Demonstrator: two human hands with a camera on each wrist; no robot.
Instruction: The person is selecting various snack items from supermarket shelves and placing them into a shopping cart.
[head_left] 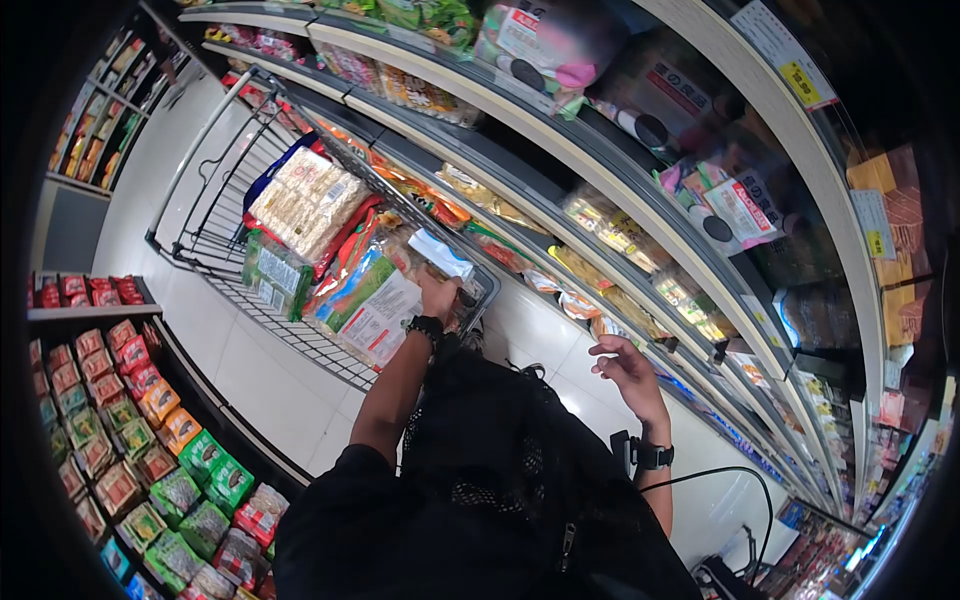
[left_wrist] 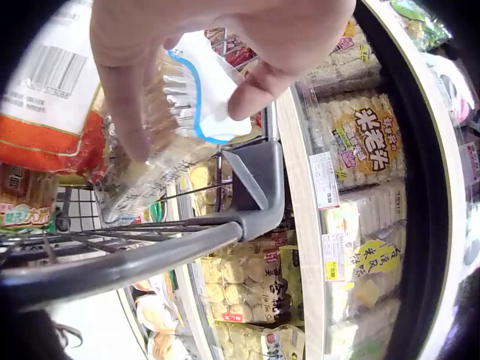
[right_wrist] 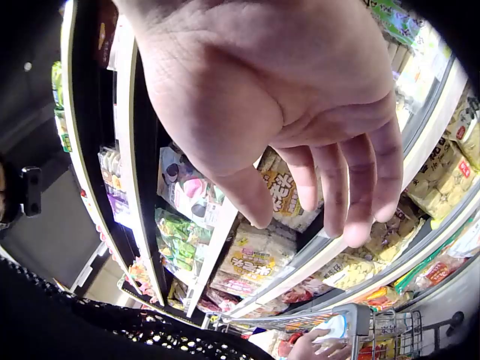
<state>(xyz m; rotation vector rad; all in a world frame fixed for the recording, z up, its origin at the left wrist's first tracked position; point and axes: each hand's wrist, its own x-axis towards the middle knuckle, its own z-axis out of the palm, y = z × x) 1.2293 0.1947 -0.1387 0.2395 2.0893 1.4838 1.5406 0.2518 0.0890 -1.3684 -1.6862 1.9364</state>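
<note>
In the head view my left hand [head_left: 437,297] reaches into the front end of the shopping cart [head_left: 205,135]. It grips a clear plastic snack pack with a blue-edged white label [head_left: 440,254]. Thumb and fingers straddle this snack pack [left_wrist: 166,112] in the left wrist view, and brown pieces show through the plastic. Beside it lies a large bag with a white label panel [head_left: 383,318]. My right hand [head_left: 630,372] hangs in the air beside the shelves, its fingers loosely bent around nothing. Seen from the right wrist, this hand [right_wrist: 277,97] overlaps packs of rice snacks [right_wrist: 259,251].
Farther back in the cart are a pack of pale puffed snacks [head_left: 308,203] and a green-edged bag [head_left: 275,275]. Tall shelves [head_left: 560,125] of packaged food line the right side. A low display of small bags [head_left: 120,410] stands at the left, across the tiled floor [head_left: 270,375].
</note>
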